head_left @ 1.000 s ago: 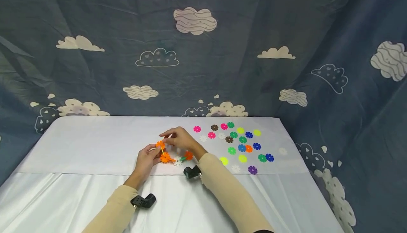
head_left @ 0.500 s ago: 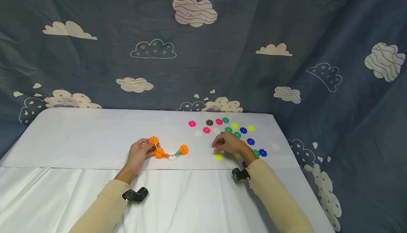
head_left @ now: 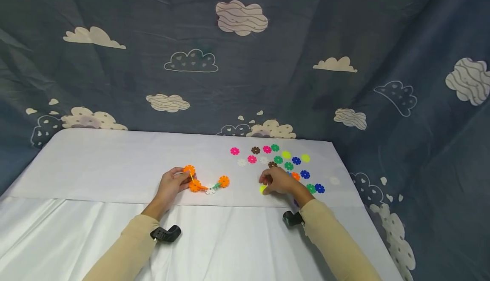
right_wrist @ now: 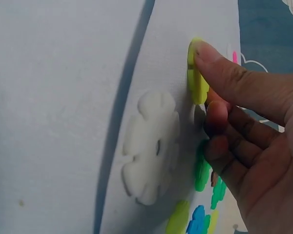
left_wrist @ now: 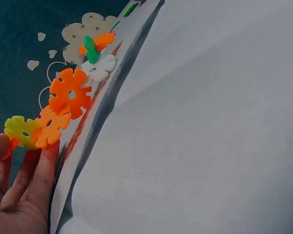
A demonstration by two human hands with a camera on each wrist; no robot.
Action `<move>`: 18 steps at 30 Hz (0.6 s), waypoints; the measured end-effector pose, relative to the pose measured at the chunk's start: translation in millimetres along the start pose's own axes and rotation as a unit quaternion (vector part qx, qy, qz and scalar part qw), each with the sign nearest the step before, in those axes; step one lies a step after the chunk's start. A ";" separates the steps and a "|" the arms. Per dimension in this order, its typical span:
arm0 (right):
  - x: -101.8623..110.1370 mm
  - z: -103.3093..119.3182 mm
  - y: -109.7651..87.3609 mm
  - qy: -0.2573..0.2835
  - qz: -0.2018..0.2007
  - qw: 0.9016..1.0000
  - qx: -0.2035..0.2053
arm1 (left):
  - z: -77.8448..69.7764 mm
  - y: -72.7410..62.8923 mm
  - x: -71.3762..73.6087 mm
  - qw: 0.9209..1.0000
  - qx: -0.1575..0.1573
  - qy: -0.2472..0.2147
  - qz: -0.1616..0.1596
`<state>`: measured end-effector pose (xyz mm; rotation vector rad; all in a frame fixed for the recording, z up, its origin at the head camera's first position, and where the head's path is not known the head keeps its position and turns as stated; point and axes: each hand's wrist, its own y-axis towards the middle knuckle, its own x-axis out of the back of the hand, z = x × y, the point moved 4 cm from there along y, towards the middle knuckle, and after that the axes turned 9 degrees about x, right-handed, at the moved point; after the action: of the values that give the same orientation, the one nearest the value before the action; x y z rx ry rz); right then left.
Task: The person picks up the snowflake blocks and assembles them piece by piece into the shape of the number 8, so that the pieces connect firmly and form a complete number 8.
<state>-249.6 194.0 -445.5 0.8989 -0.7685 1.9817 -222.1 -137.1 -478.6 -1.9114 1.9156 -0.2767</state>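
My left hand (head_left: 168,189) pinches one end of a chain of interlocking plastic snowflake discs. An orange disc (head_left: 189,170) is at the held end. In the left wrist view, a yellow disc (left_wrist: 22,130), two orange discs (left_wrist: 71,92), a white disc (left_wrist: 98,69), a green disc (left_wrist: 91,49) and another orange one follow along the chain. Off to the right, my right hand (head_left: 282,182) pinches a loose yellow disc (right_wrist: 197,78) between thumb and fingers, its face seen nearly edge-on in the right wrist view.
Loose discs in several colours lie around and beyond the right hand, among them a pink disc (head_left: 235,151) and a dark blue disc (head_left: 319,188). A large-looking white disc (right_wrist: 154,146) lies near the right wrist. A patterned curtain (head_left: 245,81) hangs behind the white-covered table (head_left: 115,166).
The right hand has left the chain beside the left hand and moved right to the loose discs. It now pinches the yellow disc. The left hand keeps its hold on the chain.
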 end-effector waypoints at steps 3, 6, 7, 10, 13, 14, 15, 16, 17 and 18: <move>-1.0 0.7 0.8 -0.012 0.009 1.000 -0.007 | 0.3 0.3 0.5 1.000 -0.003 0.001 0.000; -1.3 1.7 0.6 -0.018 0.015 1.000 0.002 | -0.1 0.7 0.8 1.000 -0.004 0.001 -0.001; -1.1 2.3 1.1 -0.013 0.015 1.000 0.006 | -0.4 0.6 1.0 1.000 -0.005 0.002 -0.002; -0.1 6.4 6.6 0.037 -0.005 0.999 0.006 | -1.2 -0.1 1.5 1.000 -0.009 0.008 -0.003; 1.2 19.7 20.5 0.111 -0.043 0.993 0.018 | -1.4 -0.1 1.8 1.000 -0.010 0.010 -0.006; 1.3 26.6 26.7 0.134 -0.054 0.989 0.028 | -1.4 -0.1 1.6 1.000 -0.010 0.011 -0.006; 1.3 35.5 33.3 0.154 -0.062 0.985 0.044 | -1.1 -0.1 1.4 1.000 -0.010 0.010 -0.006; 1.2 45.0 39.6 0.162 -0.069 0.982 0.061 | -0.6 0.0 1.1 1.000 -0.009 0.010 -0.006; 0.6 54.5 46.5 0.169 -0.074 0.979 0.081 | 0.1 0.4 0.7 1.000 -0.008 0.009 -0.006; -0.1 64.3 53.2 0.176 -0.079 0.976 0.102 | 0.8 0.6 0.2 1.000 -0.007 0.009 -0.006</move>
<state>-274.8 118.8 -419.5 0.6725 -0.2878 2.0254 -222.3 -137.1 -479.5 -1.9360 1.9244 -0.2851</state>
